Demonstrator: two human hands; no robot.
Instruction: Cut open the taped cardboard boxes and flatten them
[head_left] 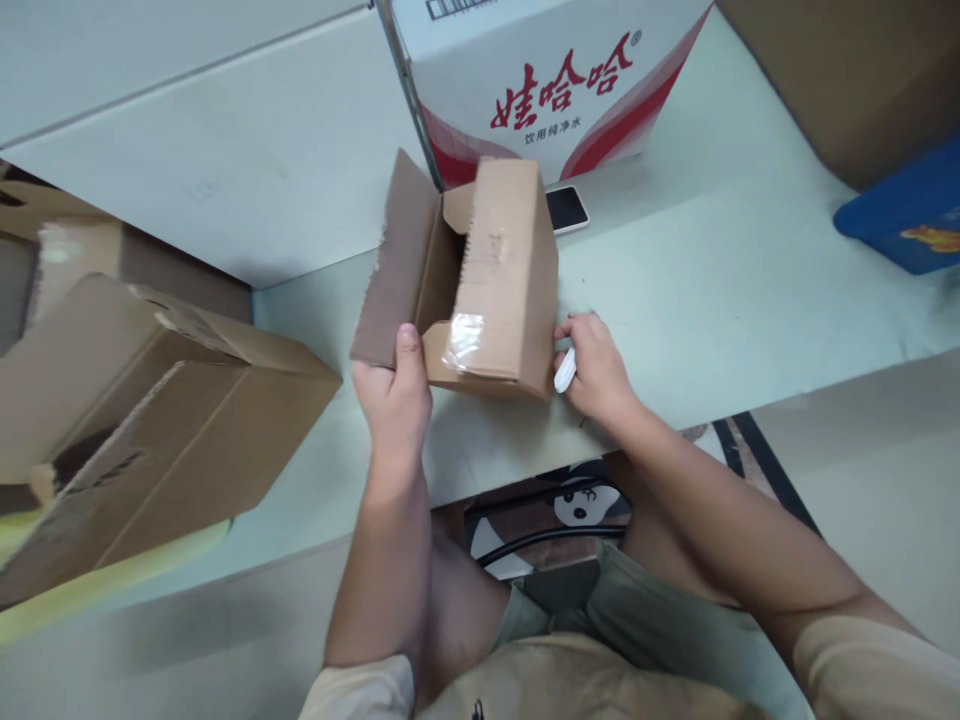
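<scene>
A: Set where?

B: Set at a pale green tabletop (pixel 720 290), backed on the left by a large white panel (pixel 300 160).

A: Held what, closest in?

B: In the left hand (pixel 394 400), pinched the lower edge of a raised flap (pixel 394 265) on a small brown box (pixel 510 260), with the thumb on the inner face and the fingers mostly hidden. In the right hand (pixel 600 370), curled the fingers round a slim white object (pixel 565 371), too little shown to name, pointing out just beside the box's right side. Could not tell whether touching it.

A: Placed the box how?

B: Placed between both hands, tilted, open toward the left, with a shiny patch of clear tape (pixel 465 340) near the closer end. Could not tell whether resting fully on the tabletop.

A: Noticed what farther out?

B: Noticed a phone (pixel 568 208) behind the box, partly covered; beyond, a white carton (pixel 555 100) with red lettering; leftward, a larger open carton (pixel 217 430); rightward, well apart, something blue (pixel 900 215).

A: Best handled how?

B: In judgement, called for a firm but light left pinch close to the fold, to avoid creasing the flap, and for keeping the white object clear of the left fingers.
</scene>
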